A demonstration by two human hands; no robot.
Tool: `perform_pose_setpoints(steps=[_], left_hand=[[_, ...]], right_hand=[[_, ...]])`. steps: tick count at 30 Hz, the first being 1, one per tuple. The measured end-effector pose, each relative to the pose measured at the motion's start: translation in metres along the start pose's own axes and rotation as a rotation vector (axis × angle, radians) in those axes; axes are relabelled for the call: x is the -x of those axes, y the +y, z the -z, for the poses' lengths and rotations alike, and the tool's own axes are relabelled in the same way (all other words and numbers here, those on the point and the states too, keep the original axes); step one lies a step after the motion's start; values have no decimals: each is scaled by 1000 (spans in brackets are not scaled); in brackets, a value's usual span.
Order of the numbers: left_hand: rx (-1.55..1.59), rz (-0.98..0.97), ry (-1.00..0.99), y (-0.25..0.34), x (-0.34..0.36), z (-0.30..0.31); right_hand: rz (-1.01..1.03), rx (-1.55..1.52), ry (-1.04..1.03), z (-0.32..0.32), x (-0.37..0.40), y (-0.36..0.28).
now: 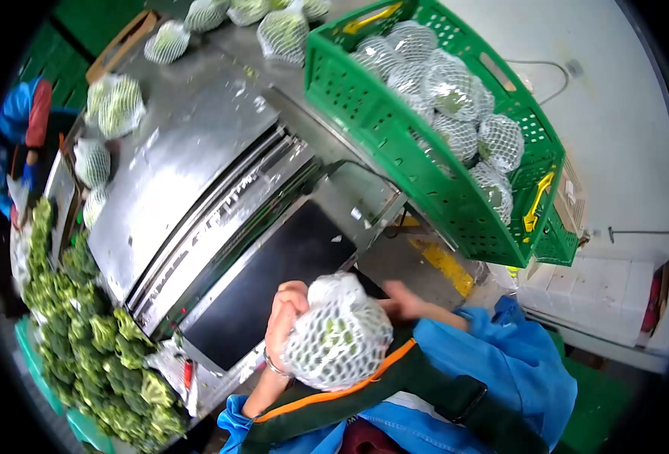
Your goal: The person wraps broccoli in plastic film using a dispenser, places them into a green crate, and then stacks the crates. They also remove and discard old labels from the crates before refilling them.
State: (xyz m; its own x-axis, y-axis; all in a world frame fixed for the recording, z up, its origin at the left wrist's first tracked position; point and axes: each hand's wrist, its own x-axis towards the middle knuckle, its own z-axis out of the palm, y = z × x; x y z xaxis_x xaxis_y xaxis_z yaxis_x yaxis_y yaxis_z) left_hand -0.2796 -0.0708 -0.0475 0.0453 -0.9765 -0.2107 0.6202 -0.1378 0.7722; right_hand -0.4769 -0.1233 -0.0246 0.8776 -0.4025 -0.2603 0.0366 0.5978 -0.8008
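Lower left: loose broccoli (111,356), heaped. Lower centre: left hand (281,325), fingers curled against a netted head (338,352) held before the body. Just right, right hand (404,301), blurred; can't tell its grip. Upper right: green crate (433,185), more netted heads (451,94) inside. Step seems handling one netted head; next move likely calls for steady support.

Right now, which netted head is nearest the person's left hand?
The netted head between the left hand and right hand; the left hand touches it. The others lie farther off, many in the green crate.
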Motion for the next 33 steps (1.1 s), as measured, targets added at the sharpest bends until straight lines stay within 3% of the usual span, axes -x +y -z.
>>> perform_pose_setpoints(steps=[2,3,6,7,9,10,11,13,15,17,19,20,23,25,26,27,30,31,32,33], left_hand=[[-85,97,-5,5,-31,-38],[-48,154,-34,12,-55,-68],[-454,-277,-121,26,-94,-129],[-378,-259,-202,28,-94,-135],[-695,-545,-263,17,-101,-127],[-761,-585,-199,12,-105,-124],[-793,-553,-196,9,-110,-125],[-864,-485,-194,7,-116,-128],[-997,-549,-242,21,-121,-137],[-1156,-640,-353,39,-134,-130],[-1321,-719,-347,55,-155,-115],[-1340,-750,-325,60,-170,-109],[-1359,-769,-297,73,-227,-106],[-1346,-783,-288,79,-268,-130],[-1429,-847,-276,81,-294,-141],[-1511,-912,-262,81,-323,-148],[-1869,-1108,-32,57,-435,-147],[-1828,-939,-44,45,-483,-132],[-1725,-621,-81,40,-505,-140],[-1835,-485,-135,36,-519,-159]], right_hand=[[183,-27,135,11,21,-28],[171,62,363,25,27,-41],[768,-401,536,84,58,-65],[816,-560,435,99,64,-103],[696,-263,938,132,84,-154],[523,-48,1105,169,102,-153],[140,261,1249,203,115,-155],[-248,1012,1655,273,99,-110],[-402,1038,1451,256,104,-141],[-476,1179,1587,219,112,-149],[32,1219,1737,202,154,-126],[144,1207,1812,180,175,-124],[-47,1411,2139,208,249,-73],[-145,961,2069,284,282,-12],[160,334,1936,254,252,-44],[125,525,1896,267,264,-39],[340,608,2028,264,252,-36],[424,583,2048,263,250,-42],[474,334,1977,260,250,-53],[520,83,1886,257,250,-61]])
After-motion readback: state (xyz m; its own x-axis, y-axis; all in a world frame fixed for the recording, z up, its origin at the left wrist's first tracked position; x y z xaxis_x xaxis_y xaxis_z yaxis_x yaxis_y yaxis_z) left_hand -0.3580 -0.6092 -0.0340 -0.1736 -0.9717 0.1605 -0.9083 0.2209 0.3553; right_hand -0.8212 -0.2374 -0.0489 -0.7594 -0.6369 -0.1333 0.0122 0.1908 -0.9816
